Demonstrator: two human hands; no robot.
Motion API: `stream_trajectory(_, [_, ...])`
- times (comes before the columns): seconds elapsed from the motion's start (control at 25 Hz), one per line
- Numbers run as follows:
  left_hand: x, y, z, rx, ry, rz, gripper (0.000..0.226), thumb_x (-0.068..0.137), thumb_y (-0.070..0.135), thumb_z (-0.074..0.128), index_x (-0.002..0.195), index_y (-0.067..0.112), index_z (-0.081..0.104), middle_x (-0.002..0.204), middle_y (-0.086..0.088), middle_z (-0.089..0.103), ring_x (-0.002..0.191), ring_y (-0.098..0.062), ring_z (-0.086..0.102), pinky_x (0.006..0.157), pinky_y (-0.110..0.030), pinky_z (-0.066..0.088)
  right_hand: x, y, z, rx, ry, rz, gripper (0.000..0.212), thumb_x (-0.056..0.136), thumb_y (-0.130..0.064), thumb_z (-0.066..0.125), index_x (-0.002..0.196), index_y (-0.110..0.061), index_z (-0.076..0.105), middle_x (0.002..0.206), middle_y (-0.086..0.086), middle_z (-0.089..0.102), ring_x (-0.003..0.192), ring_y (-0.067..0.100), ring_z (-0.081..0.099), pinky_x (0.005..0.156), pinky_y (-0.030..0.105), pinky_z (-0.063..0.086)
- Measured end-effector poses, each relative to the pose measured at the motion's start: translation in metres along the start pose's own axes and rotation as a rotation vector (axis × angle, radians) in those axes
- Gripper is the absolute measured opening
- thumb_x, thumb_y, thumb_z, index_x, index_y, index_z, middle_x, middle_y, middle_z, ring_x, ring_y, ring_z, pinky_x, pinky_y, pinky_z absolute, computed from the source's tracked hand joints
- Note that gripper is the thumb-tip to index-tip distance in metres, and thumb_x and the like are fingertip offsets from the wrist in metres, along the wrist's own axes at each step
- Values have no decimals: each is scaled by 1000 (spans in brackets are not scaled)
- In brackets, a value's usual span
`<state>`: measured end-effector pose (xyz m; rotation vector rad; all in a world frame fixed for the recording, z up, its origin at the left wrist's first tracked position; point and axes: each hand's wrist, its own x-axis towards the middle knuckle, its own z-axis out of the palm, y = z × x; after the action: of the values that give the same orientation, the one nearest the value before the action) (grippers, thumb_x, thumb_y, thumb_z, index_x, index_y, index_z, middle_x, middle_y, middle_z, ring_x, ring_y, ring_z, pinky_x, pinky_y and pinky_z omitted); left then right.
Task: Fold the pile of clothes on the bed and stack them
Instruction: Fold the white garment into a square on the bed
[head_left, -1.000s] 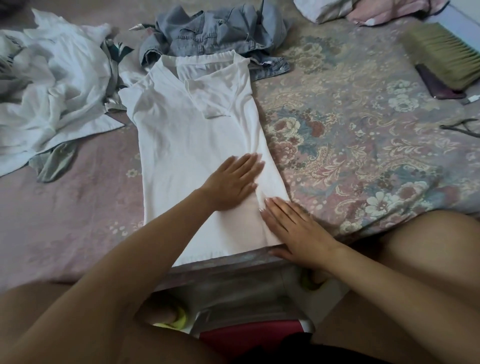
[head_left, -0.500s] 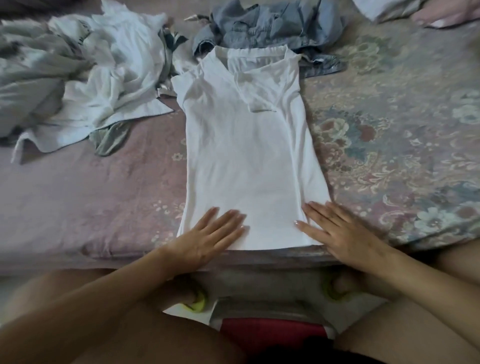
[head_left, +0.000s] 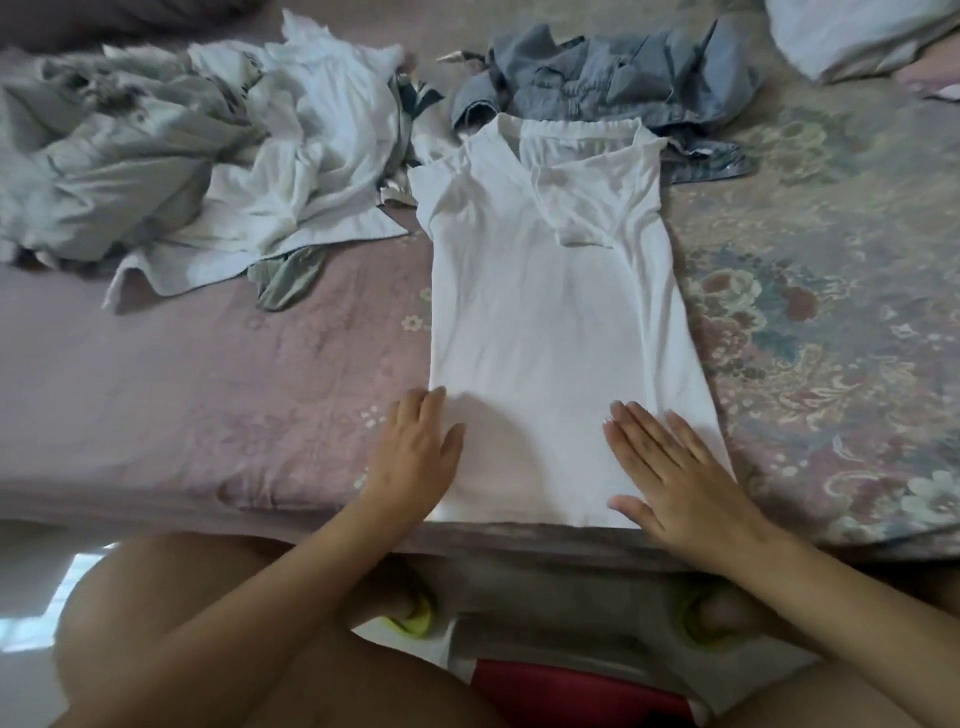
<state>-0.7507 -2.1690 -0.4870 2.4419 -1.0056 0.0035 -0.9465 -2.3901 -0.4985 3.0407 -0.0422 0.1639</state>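
Pillow (head_left: 852, 36) cut off at frame edge. Both hands lie flat, fingers straight, gripping nothing: left hand (head_left: 415, 457) and right hand (head_left: 675, 478) press the shirt (head_left: 556, 312) hem; pile (head_left: 208, 171) beyond the left.

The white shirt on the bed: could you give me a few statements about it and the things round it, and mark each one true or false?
1. The white shirt lies flat with its collar away from the person. True.
2. The right hand grips a bunched sleeve. False: it rests flat on the shirt near its bottom edge.
3. The left hand rests open at the shirt's lower left edge. True.
4. The denim garment is folded neatly. False: it lies crumpled beyond the collar.
5. A heap of unfolded clothes lies left of the shirt. True.
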Motion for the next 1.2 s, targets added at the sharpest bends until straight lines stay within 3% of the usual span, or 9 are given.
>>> stream_trajectory(0.12, [43, 10, -6, -179, -112, -407, 43, 94, 25, 55, 125, -4, 48, 121, -21, 47, 110, -37, 49, 90, -37, 39, 35, -9, 5, 42, -99, 73, 65, 100, -54, 7, 148, -14, 23, 153, 10, 28, 142, 22, 19, 112, 41, 10])
stream_trajectory(0.32, [155, 1, -11, -224, -38, -479, 44, 96, 24, 50, 127, -6, 45, 129, -26, 46, 119, -37, 46, 93, -35, 33, 111, 14, 6, 99, -168, 106, 76, 96, -59, -5, 145, -16, 33, 150, 6, 37, 136, 23, 39, 112, 42, 23])
stream_trajectory(0.4, [201, -2, -13, -398, -16, -551, 42, 96, 25, 49, 126, -5, 48, 127, -23, 53, 116, -33, 51, 89, -32, 38, 160, 28, 6, 123, -131, 109, 102, 76, -68, -29, 151, -19, 18, 158, 4, 16, 145, 19, 18, 116, 41, 14])
stream_trajectory(0.6, [290, -29, -7, -1078, 91, -934, 56, 85, 20, 63, 135, 6, 42, 106, -10, 63, 82, -26, 63, 65, -31, 50, 255, 57, 16, 146, -284, 220, 89, 75, -73, -19, 151, -27, -6, 160, 0, -9, 146, 14, -10, 117, 40, -5])
stream_trajectory(0.72, [313, -40, -3, -1184, -20, -1000, 13, 79, 13, 67, 89, 10, 59, 64, -4, 46, 48, -17, 43, 44, -19, 38, 265, 59, 28, 165, -333, 252, 79, 81, -66, -9, 151, -30, -6, 160, -1, -10, 146, 14, -10, 116, 40, -10])
stream_trajectory(0.84, [320, -27, -1, -813, 136, -729, 5, 77, 2, 59, 77, 6, 62, 65, -11, 54, 62, -27, 52, 56, -29, 40, 259, 62, 32, 357, -147, 240, 90, 79, -67, -7, 152, -19, 11, 160, 6, 8, 147, 18, 5, 116, 32, -2])
stream_trajectory(0.96, [309, 7, 10, -293, 21, -54, 39, 84, 7, 52, 122, 12, 61, 96, -19, 63, 93, -35, 59, 78, -37, 47, 263, 76, 13, 864, 271, 477, 53, 100, -38, 35, 142, -5, 39, 147, 13, 40, 137, 24, 35, 106, 14, 18])
stream_trajectory(1.08, [279, 21, 42, 47, 1, 534, 36, 84, 23, 58, 118, 16, 66, 97, -12, 65, 93, -30, 61, 87, -42, 42, 272, 100, -7, 1051, 303, 752, 40, 102, -24, 38, 139, -14, 43, 140, 1, 49, 128, 14, 44, 96, 15, 30])
stream_trajectory(1.2, [269, -1, 48, -9, 150, 293, 56, 80, 35, 60, 124, 0, 59, 114, -21, 60, 103, -40, 57, 91, -45, 42, 286, 116, -12, 1047, 185, 799, 34, 99, -24, 42, 130, -13, 49, 111, -2, 55, 101, 13, 50, 76, 19, 34])
